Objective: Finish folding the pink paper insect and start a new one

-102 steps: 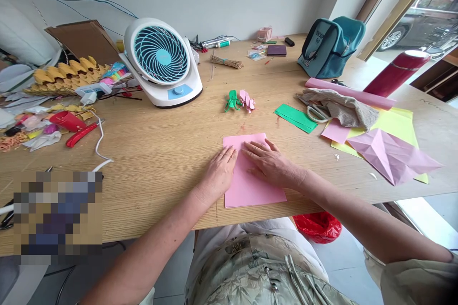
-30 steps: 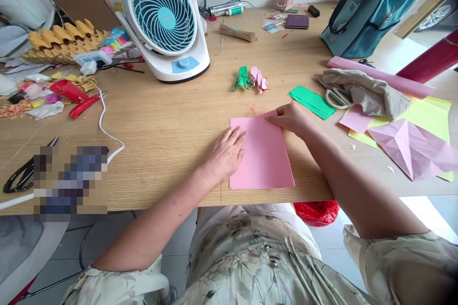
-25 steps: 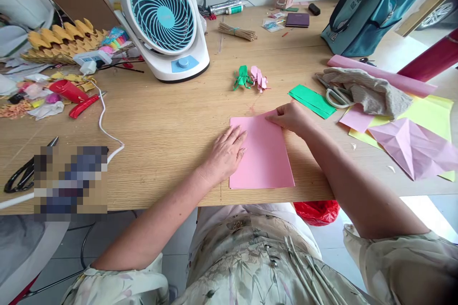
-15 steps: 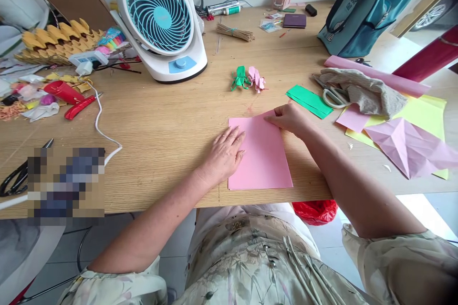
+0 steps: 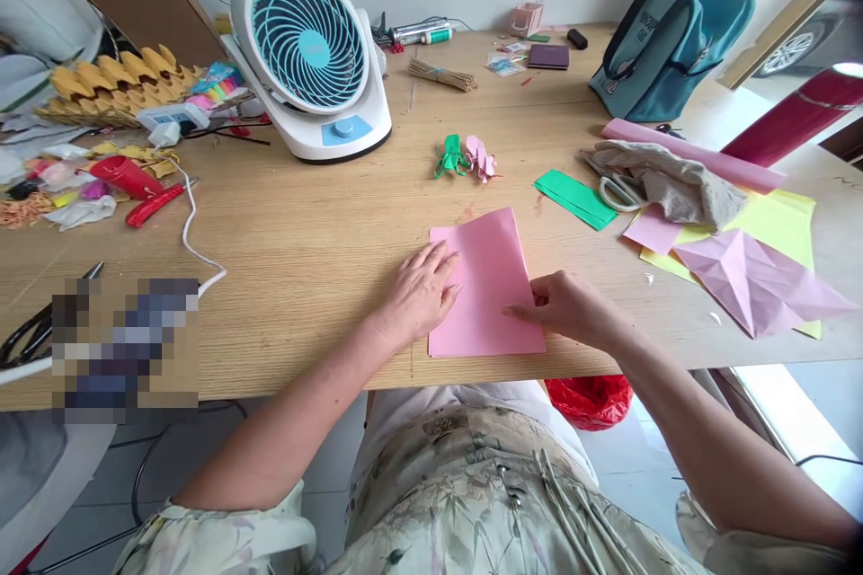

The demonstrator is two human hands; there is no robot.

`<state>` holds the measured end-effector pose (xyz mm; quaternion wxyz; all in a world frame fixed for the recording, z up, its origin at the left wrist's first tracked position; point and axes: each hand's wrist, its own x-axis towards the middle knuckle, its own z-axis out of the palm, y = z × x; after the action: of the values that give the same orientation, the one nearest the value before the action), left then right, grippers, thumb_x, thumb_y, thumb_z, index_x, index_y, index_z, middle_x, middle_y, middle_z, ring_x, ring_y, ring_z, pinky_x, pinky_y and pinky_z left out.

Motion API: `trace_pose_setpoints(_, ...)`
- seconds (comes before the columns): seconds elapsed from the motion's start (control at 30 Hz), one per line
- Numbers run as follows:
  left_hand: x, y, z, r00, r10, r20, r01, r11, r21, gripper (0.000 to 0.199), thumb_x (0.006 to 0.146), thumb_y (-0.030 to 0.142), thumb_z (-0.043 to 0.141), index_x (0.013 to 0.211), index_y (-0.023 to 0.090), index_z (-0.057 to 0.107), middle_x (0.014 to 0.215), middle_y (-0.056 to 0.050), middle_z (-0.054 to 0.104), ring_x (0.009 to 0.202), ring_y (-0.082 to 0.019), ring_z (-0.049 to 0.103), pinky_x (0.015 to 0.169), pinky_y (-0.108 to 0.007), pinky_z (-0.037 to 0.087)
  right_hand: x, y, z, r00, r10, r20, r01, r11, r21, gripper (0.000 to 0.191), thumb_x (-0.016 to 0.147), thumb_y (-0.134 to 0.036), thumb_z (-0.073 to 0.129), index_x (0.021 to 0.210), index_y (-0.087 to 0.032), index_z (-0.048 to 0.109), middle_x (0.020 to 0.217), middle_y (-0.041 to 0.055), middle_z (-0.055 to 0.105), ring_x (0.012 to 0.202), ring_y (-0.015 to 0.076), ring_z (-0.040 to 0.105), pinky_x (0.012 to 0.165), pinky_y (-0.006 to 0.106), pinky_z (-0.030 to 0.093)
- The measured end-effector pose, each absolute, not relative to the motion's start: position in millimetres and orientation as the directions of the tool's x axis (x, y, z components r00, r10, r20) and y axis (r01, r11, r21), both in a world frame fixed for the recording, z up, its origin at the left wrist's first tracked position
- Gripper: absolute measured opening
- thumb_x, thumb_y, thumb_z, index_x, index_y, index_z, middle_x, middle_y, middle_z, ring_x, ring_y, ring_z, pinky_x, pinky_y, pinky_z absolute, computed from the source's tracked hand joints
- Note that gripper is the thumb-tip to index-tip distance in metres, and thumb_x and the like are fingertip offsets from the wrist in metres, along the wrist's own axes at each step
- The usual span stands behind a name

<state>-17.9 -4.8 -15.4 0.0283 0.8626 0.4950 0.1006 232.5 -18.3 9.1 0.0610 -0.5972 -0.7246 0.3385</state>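
Note:
A folded sheet of pink paper (image 5: 486, 287) lies near the front edge of the wooden table, its upper right corner slightly raised. My left hand (image 5: 423, 292) rests flat on its left side, fingers spread. At the paper's lower right edge is my right hand (image 5: 556, 305), thumb on top and the other fingers curled at or under the edge, pinching it. Beyond the paper stand a small green folded figure (image 5: 451, 156) and a pink one (image 5: 480, 158), side by side.
Green paper (image 5: 575, 199), scissors (image 5: 621, 193), a grey cloth (image 5: 680, 180) and creased pink paper (image 5: 755, 278) lie at the right. A white fan (image 5: 343, 130) stands back left; a red bag (image 5: 590, 402) is below the table edge.
My right hand has moved from the paper's upper right corner down to its lower right edge. My left hand stays on the paper. The view has shifted slightly.

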Motion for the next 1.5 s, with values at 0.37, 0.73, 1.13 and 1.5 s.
trace_pose_setpoints(0.37,-19.5,-3.7,-15.1,0.482,0.870,0.104,0.852,-0.493,0.178,0.050,0.099,0.034,0.040,0.145,0.016,0.044,0.159,-0.013,0.035,0.147,-0.026,0.030,0.118,-0.046,0.028,244.3,-9.3,2.1,-0.386,0.849,-0.360,0.782,0.094,-0.617,0.047,0.076,-0.054,0.064,0.056,-0.019,0.039,0.058,-0.0043,0.032,0.054,0.0092,0.026,0.050,0.028,0.020)
trace_pose_setpoints(0.73,-19.9,-3.5,-14.8,0.478,0.876,0.056,0.860,-0.480,0.175,0.054,0.100,0.036,0.037,0.149,0.015,0.038,0.161,-0.013,0.031,0.150,-0.025,0.024,0.119,-0.047,0.024,245.5,-7.9,4.5,-0.414,0.830,-0.375,0.753,0.080,-0.653,0.042,0.077,-0.053,0.061,0.057,-0.020,0.041,0.058,-0.0047,0.031,0.055,0.0098,0.025,0.051,0.028,0.021)
trace_pose_setpoints(1.13,-19.3,-4.5,-13.6,0.476,0.878,0.050,0.864,-0.477,0.163,0.056,0.101,0.041,0.037,0.150,0.013,0.037,0.161,-0.013,0.030,0.151,-0.027,0.022,0.120,-0.046,0.022,245.6,-7.4,9.7,-0.438,0.805,-0.400,0.709,0.036,-0.704,0.042,0.078,-0.052,0.058,0.059,-0.020,0.039,0.059,-0.0044,0.031,0.055,0.0099,0.027,0.052,0.027,0.021)
trace_pose_setpoints(1.5,-19.9,-4.5,-16.4,0.474,0.876,0.089,0.859,-0.482,0.175,0.055,0.100,0.040,0.041,0.148,0.015,0.040,0.159,-0.015,0.034,0.150,-0.027,0.024,0.120,-0.045,0.022,235.5,-31.5,9.6,-0.319,0.859,-0.402,0.782,-0.002,-0.624,0.050,0.074,-0.058,0.065,0.055,-0.020,0.039,0.056,-0.0045,0.029,0.053,0.0095,0.024,0.050,0.028,0.018)
